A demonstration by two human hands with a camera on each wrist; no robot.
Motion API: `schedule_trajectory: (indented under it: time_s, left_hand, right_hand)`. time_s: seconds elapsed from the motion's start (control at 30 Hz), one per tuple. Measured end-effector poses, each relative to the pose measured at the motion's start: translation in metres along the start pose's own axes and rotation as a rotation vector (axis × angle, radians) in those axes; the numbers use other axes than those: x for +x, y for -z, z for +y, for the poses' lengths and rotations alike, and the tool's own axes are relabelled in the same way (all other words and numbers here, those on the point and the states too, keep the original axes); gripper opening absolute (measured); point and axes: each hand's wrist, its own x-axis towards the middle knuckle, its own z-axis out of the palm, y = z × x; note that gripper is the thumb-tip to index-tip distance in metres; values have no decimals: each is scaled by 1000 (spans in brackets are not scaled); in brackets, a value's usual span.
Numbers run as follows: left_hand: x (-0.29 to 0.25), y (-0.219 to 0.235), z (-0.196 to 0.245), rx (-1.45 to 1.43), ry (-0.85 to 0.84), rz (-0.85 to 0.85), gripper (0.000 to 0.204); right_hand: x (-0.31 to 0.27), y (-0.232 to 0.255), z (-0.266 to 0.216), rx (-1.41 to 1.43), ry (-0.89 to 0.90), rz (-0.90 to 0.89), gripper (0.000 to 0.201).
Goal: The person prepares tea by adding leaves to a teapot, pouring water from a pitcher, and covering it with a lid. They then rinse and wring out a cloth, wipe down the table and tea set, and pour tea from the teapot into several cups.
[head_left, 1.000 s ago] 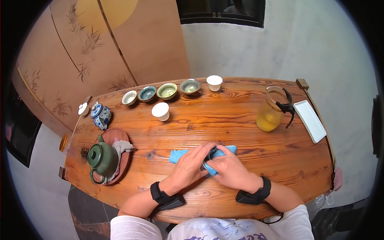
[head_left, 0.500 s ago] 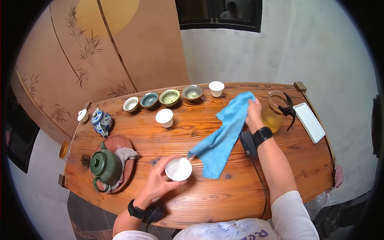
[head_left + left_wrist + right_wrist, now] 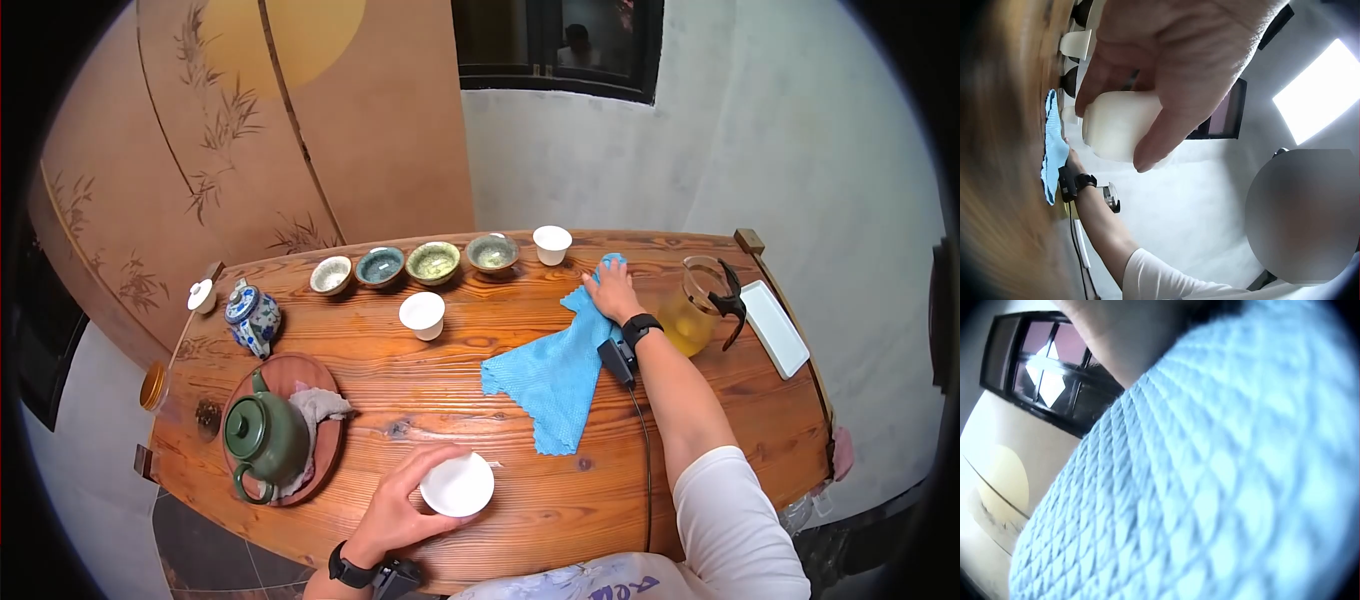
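Note:
Thumb and fingers of the left hand (image 3: 402,508) (image 3: 1179,62) grip a white cup (image 3: 458,486) (image 3: 1119,125) by its sides, near the front of the table; in the head view its mouth faces up. Farther back on the right, the right hand (image 3: 613,294) rests with spread fingers on the top end of a blue cloth (image 3: 550,382) (image 3: 1054,156). The cloth lies partly spread on the wood. Close up, the same cloth (image 3: 1197,487) fills most of the right wrist view and hides the fingers there.
Several small bowls (image 3: 433,262) and a white cup (image 3: 552,245) line the back edge; another white cup (image 3: 423,316) stands before them. A green teapot (image 3: 265,437) sits on a round tray at left. A glass pitcher (image 3: 690,318) and white tray (image 3: 775,328) are at right.
The blue cloth has gone from hanging from the right hand to lying lower and flatter on the table. The left hand has moved slightly toward the body with its cup.

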Motion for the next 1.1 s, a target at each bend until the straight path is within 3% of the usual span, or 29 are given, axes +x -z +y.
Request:
schedule_trajectory:
  time_s: [0.1,0.17,0.2,0.23,0.27,0.3,0.37,0.43,0.47,0.5,0.57,0.63,0.7,0.83,0.87,0.93,0.97,1.03,1.1]
  left_hand:
    - [2,-4,-4,23,-11,-28,63]
    - [3,-7,-8,-38,15,7,61]
    - [5,-9,-10,-93,31,38,63]
    - [6,-10,-10,-81,26,28,63]
    - [8,-10,-9,-123,65,69,65]
    - [9,-10,-8,-166,103,110,68]
    - [14,-10,-2,-147,80,130,67]
    - [28,-6,11,-25,-26,126,68]
    - [39,-5,22,38,-77,101,66]
    - [54,-6,31,41,-78,99,66]
    - [88,-11,51,272,-286,43,64]
    - [130,-26,60,286,-344,20,59]
    - [179,-45,49,360,-498,49,55]
    - [275,-93,11,418,-453,100,54]
    - [294,-104,-2,422,-456,97,54]
    - [326,-120,-22,413,-300,150,57]
    - [337,-125,-29,419,-304,146,57]
    - [353,-132,-40,494,-257,118,58]
    - [362,-135,-50,562,-268,125,56]
  right_hand:
    - [3,-16,9,29,228,-108,47]
    - [-28,3,-21,156,420,-183,42]
    - [-43,17,-40,216,482,-318,39]
    - [-60,17,-49,345,651,-219,36]
    - [-76,25,-63,463,627,-343,35]
    - [-91,30,-70,565,699,-311,35]
    - [-124,66,-88,772,673,-526,31]
    - [-156,78,-92,1160,736,-722,30]
    - [-177,108,-95,1125,627,-900,30]
    - [-192,101,-91,1099,869,-819,30]
    - [-225,99,-85,1048,1063,-867,30]
    - [-247,86,-75,1050,1255,-845,30]
    - [-254,85,-66,1083,1246,-928,31]
    - [-244,98,-42,1208,1054,-907,33]
    - [-238,103,-37,1205,996,-824,33]
    - [-231,106,-27,1209,930,-646,31]
    - [-227,105,-22,1212,933,-639,31]
    - [-222,100,-10,1119,830,-433,28]
    - [-215,97,0,1128,755,-408,26]
